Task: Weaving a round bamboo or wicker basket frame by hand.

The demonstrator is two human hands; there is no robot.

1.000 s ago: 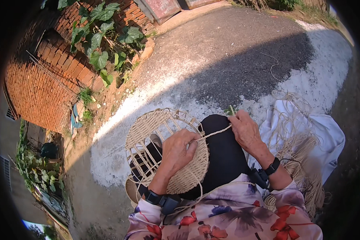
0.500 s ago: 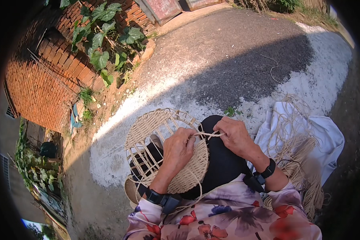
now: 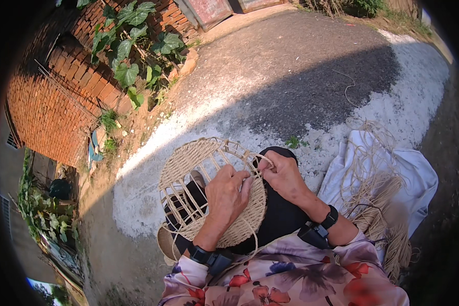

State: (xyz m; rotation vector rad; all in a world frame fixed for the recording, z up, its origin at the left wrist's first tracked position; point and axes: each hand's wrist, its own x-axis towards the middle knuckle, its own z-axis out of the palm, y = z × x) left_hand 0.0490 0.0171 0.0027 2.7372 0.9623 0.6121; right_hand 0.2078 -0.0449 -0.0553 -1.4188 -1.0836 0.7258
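A round woven straw-coloured cord piece (image 3: 184, 162) rests on my lap, with close weaving at both ends and bare strands across its middle. My left hand (image 3: 224, 196) lies over its right-centre part, fingers curled in at the strands and thumb pointing up. Beside the right rim, my right hand (image 3: 281, 176) pinches a twisted cord (image 3: 260, 156), which bends in a small loop at the edge. The fingertips of my left hand are partly hidden behind the hand. A loose length of cord also trails from the lower right rim toward my body.
On my right, a tangled hank of cord (image 3: 377, 209) lies over a white cloth (image 3: 418, 176). A brick wall (image 3: 61, 112) and a leafy plant (image 3: 127, 74) stand at the left. Part of the paved ground (image 3: 311, 86) is in shadow.
My right hand has moved left and closer to the woven rim. The cord stretched taut between my hands is now bent in a loop at the rim.
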